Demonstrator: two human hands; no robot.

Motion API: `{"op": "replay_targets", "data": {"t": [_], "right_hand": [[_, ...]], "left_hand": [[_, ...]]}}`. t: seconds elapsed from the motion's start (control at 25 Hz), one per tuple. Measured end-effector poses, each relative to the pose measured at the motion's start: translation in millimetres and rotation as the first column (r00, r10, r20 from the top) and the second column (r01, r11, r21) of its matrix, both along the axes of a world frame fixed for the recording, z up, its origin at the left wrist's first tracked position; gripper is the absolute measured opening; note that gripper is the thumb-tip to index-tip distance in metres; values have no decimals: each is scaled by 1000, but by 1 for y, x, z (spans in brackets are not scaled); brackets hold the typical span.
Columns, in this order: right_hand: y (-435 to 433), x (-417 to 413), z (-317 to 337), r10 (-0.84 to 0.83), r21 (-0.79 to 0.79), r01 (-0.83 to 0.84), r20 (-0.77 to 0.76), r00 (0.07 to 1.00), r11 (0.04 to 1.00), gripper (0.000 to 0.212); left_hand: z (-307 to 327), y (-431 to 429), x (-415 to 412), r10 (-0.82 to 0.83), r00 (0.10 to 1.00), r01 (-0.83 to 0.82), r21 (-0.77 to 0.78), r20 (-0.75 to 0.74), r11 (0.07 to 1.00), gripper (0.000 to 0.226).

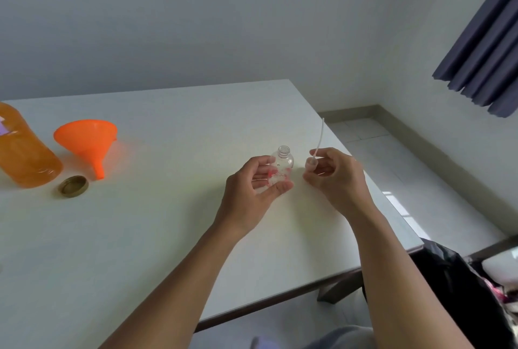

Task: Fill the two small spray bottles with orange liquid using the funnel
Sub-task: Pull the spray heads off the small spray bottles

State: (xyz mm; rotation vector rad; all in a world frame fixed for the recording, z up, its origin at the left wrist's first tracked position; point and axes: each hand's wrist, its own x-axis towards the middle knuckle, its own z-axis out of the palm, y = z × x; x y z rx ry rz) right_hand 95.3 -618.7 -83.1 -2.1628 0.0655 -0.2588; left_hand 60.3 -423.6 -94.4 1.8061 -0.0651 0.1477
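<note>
One left hand (252,184) and one right hand (337,177) are counted, one spray bottle (283,163), one spray head (316,151), one funnel (87,138), one cap (73,186), and seemingly one large bottle (25,152).

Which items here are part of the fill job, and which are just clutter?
In the job: small spray bottle in left hand; spray head with tube in right hand; funnel; orange liquid bottle; gold cap.
Lying about: curtain; black bag.

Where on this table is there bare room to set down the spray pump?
Bare tabletop lies between the orange funnel and the left hand, also behind the small clear bottle. Crowded: the left end, where the large orange-liquid bottle, funnel and gold cap cluster.
</note>
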Motion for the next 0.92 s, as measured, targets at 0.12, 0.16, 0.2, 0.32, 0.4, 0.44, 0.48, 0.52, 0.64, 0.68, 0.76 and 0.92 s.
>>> {"op": "replay_targets", "data": {"t": [0.12, 0.16, 0.2, 0.32, 0.4, 0.44, 0.48, 0.52, 0.64, 0.68, 0.76, 0.92], "right_hand": [[-1, -2, -1, 2, -1, -2, -8, 1000, 1000, 32], [-2, -3, 0, 1, 3, -1, -14, 1000, 1000, 35], [-4, -4, 1, 3, 8, -3, -27, 1000, 1000, 40], [-11, -11, 5, 9, -21, -11, -97, 995, 1000, 59], [-13, -20, 10, -21, -66, 10, -158, 987, 998, 58], [-11, -27, 14, -30, -89, 13, -196, 980, 996, 53], [-7, -35, 17, -25, -119, -3, -238, 971, 993, 46], [-2, -43, 20, -2, -159, -43, -274, 962, 986, 37], [19, -72, 28, 136, -271, -227, -317, 938, 935, 19], [29, -81, 29, 197, -293, -293, -315, 928, 910, 19], [55, -95, 29, 340, -299, -420, -284, 896, 857, 19], [130, -110, 20, 617, -335, -600, -69, 784, 726, 29]], "left_hand": [[-4, 1, -2, 3, 1000, -2, 41, -7, 999, 66], [-4, 0, -2, 16, 1000, -15, 62, -4, 998, 64], [-3, -2, -1, 29, 1000, -29, 88, 3, 996, 61], [0, -10, 1, 56, 998, -57, 147, 9, 988, 60], [1, -11, 0, 43, 999, -39, 165, -24, 985, 68], [2, -7, -3, 26, 998, -17, 170, -50, 985, 75], [2, -2, -9, 8, 997, 5, 178, -74, 984, 81], [3, 5, -16, -2, 996, 19, 189, -88, 982, 82], [3, 41, -54, 53, 997, -36, 245, -60, 969, 62], [4, 57, -72, 102, 994, -89, 251, -41, 964, 55], [5, 90, -111, 254, 967, -249, 244, 12, 937, 46], [14, 151, -178, 657, 732, -681, 167, 181, 713, 34]]}}
